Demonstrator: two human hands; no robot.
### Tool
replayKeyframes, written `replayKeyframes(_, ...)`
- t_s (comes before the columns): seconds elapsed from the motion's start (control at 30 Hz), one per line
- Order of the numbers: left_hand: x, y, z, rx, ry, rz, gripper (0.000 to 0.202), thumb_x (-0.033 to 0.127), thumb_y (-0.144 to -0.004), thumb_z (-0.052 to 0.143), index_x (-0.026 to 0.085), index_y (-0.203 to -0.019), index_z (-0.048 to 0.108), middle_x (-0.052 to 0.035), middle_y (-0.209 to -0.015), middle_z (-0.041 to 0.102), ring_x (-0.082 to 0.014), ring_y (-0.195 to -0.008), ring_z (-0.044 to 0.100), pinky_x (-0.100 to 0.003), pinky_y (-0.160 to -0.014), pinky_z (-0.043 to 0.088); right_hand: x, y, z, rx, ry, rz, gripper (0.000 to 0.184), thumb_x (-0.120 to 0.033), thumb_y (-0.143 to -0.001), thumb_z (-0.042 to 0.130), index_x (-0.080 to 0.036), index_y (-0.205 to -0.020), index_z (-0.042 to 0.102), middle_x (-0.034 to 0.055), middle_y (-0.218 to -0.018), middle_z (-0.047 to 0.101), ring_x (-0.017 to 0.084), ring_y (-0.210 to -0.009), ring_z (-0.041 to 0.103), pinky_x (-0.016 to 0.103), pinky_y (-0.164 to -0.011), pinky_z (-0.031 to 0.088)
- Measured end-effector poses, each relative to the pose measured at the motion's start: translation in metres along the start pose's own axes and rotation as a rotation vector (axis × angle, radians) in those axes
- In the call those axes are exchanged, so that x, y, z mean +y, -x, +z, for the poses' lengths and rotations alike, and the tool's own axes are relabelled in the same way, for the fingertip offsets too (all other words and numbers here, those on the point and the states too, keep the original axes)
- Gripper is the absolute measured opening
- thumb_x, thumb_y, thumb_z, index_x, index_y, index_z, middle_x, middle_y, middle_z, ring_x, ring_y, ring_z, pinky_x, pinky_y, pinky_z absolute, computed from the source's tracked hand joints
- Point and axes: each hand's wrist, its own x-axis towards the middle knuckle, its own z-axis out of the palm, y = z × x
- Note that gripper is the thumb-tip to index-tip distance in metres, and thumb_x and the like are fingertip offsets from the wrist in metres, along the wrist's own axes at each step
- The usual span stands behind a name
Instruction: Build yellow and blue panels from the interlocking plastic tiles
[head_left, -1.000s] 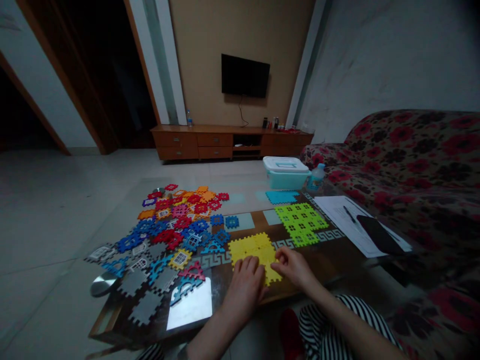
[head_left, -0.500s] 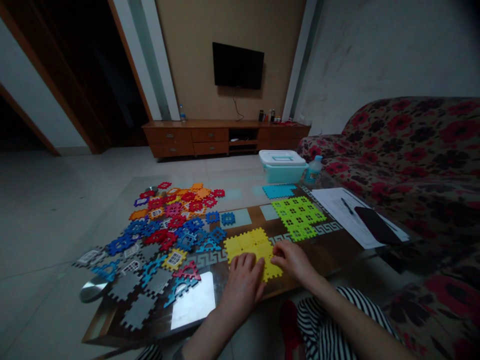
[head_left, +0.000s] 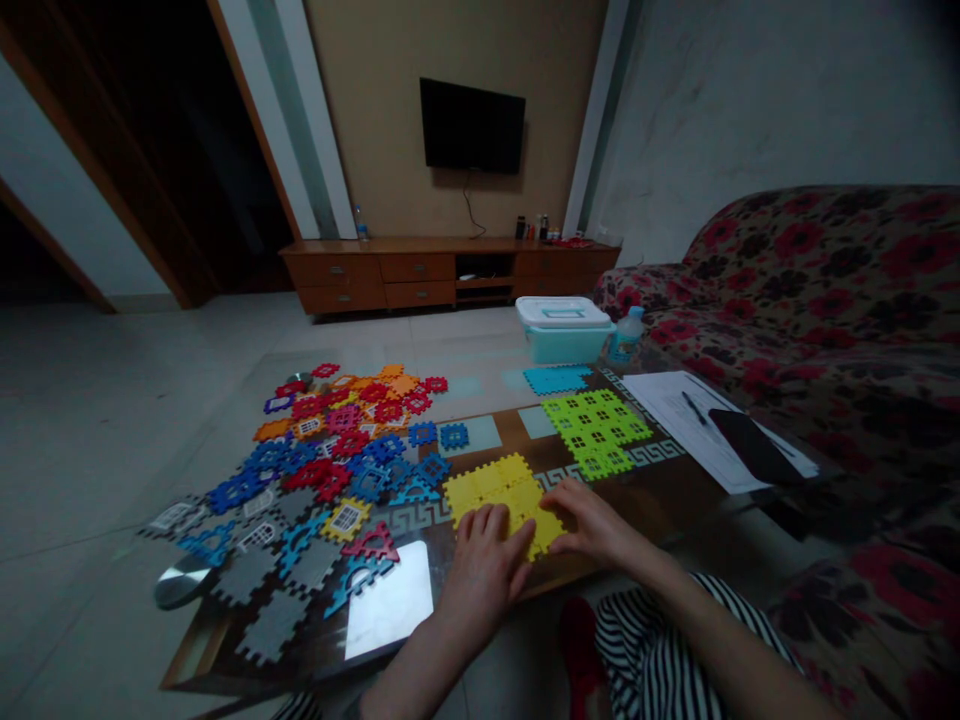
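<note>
- Head view, and the left hand is down on the near side of the table, palm over the work, with the fingers slightly fanned and their tips on the lower edge of the yellow interlocking puzzle tiles.
- The right hand comes in from the right, fingers close together and pressing on the tiles' right edge; whether either hand is gripping a tile, you cannot tell from here.
- The yellow tiles sit joined in a flat patch on the glass-topped table, between both hands, flat, with a notched outline.
- Just up and to the right lies a joined patch of lime-green tiles, well clear of the hands, and past it a blue patch.
- To the left, a big heap of loose red, orange, blue and grey tiles spreads over the tabletop.
- Up at the far end, a teal plastic box sits with its white lid closed, so its contents are hidden, a plastic bottle right beside it.
- On the right, papers carry a pen and a black phone.
</note>
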Motion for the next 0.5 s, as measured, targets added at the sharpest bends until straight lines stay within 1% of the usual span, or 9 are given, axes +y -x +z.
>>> replayKeyframes(0.13,0.001,-0.002,-0.002,-0.002,-0.010,0.000,0.043,0.031,-0.086,0.059,0.034,-0.128,0.051,-0.0073,-0.120,0.050,-0.0284,-0.116,0.044,-0.050,-0.100,0.037,0.005,-0.003,0.005,0.019,0.003,-0.029,0.042,-0.025,-0.066,0.083,-0.016,-0.100,0.061,0.0067,-0.102,0.055,0.022,-0.097,0.053,0.032,-0.084,0.043)
replayKeyframes(0.23,0.001,-0.003,-0.001,-0.013,-0.020,0.007,0.043,0.031,-0.086,0.059,0.032,-0.128,0.051,-0.0080,-0.122,0.051,-0.0284,-0.120,0.044,-0.052,-0.103,0.035,0.006,-0.005,0.009,0.016,0.014,-0.018,0.042,-0.029,-0.065,0.083,-0.016,-0.098,0.061,0.0062,-0.100,0.055,0.022,-0.093,0.053,0.031,-0.080,0.043)
replayKeyframes(0.37,-0.003,-0.002,0.006,-0.014,-0.036,0.046,0.042,0.032,-0.090,0.052,0.028,-0.132,0.047,-0.0081,-0.138,0.046,-0.0295,-0.133,0.035,-0.054,-0.109,0.031,0.000,-0.002,0.011,0.008,0.061,0.023,0.036,-0.024,-0.070,0.078,-0.016,-0.101,0.062,0.0070,-0.101,0.055,0.022,-0.094,0.054,0.032,-0.081,0.043)
replayKeyframes(0.5,-0.008,0.002,0.012,0.011,-0.053,0.122,0.043,0.037,-0.095,0.042,0.027,-0.137,0.043,-0.0054,-0.148,0.040,-0.0282,-0.139,0.030,-0.053,-0.111,0.030,-0.005,0.000,0.012,0.025,0.091,0.015,0.027,-0.021,-0.074,0.073,-0.017,-0.099,0.063,0.0070,-0.100,0.055,0.023,-0.093,0.055,0.033,-0.081,0.044)
